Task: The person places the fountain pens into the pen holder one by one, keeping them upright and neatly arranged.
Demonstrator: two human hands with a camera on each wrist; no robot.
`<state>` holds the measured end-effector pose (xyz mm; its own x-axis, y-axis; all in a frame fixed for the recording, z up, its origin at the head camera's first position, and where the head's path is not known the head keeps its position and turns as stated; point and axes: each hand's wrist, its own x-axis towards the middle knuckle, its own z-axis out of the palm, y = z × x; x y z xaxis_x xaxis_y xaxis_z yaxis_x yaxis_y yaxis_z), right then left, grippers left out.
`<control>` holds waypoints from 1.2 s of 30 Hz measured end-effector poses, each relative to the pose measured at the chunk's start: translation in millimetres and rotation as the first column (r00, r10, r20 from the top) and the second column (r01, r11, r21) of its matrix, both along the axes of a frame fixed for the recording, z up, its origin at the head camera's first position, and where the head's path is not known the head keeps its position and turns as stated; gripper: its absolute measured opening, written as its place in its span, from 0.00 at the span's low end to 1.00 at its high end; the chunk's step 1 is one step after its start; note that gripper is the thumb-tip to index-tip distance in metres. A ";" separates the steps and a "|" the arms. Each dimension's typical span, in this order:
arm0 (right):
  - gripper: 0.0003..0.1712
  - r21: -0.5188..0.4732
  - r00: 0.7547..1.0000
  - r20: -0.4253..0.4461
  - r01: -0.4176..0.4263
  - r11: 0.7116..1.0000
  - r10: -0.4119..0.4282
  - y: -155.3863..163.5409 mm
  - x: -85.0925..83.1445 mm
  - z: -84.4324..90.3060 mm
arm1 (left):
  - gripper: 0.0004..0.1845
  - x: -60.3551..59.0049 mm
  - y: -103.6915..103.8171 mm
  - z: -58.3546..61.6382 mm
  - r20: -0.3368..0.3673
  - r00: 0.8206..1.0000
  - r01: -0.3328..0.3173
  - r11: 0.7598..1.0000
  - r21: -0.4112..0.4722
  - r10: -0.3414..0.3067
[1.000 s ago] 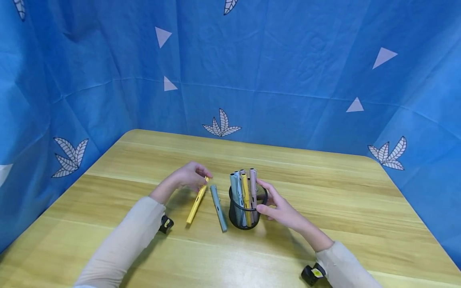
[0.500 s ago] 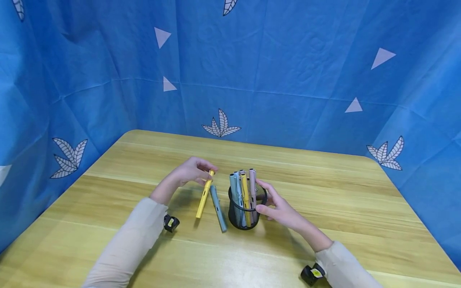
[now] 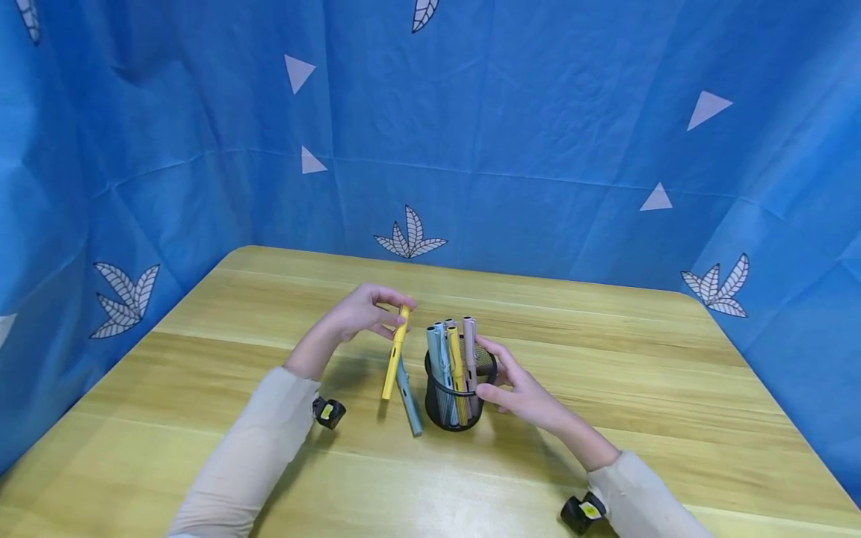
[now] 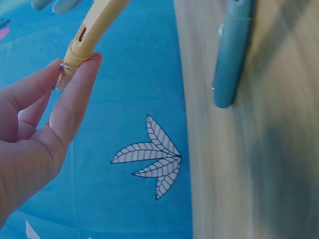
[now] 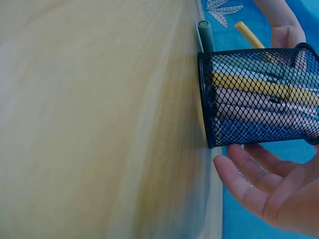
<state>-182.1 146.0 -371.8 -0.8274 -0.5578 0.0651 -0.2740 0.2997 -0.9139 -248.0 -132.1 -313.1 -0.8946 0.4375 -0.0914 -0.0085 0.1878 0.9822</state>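
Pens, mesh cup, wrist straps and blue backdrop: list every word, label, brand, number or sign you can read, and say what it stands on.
No readable text in any view.
Yellow pen in the left hand: no legible marking.
Grey-blue pen on the table: none legible.
Black mesh cup by the right hand: no label.
Yellow sticker on the wrist device: too small to read.
Blue backdrop: only leaf and triangle patterns, no words.

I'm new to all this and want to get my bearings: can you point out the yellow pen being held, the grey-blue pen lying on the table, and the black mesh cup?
yellow pen [image 3: 395,357], head view, middle of its barrel.
grey-blue pen [image 3: 409,400], head view, mid-barrel.
black mesh cup [image 5: 249,112], right wrist view, its mesh wall.
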 end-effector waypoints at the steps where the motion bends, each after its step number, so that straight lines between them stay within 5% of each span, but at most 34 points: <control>1: 0.39 -0.001 1.000 0.001 0.000 1.000 0.000 0.0 -0.1 0.0 | 0.17 0.0 0.6 1.6 -0.007 1.000 0.006 1.000 -0.001 -0.006; 36: 0.38 0.003 1.000 -0.023 0.004 1.000 -0.004 -0.2 -2.0 -5.3 | 0.15 11.6 2.5 42.8 -0.241 0.970 0.057 0.991 0.119 -0.027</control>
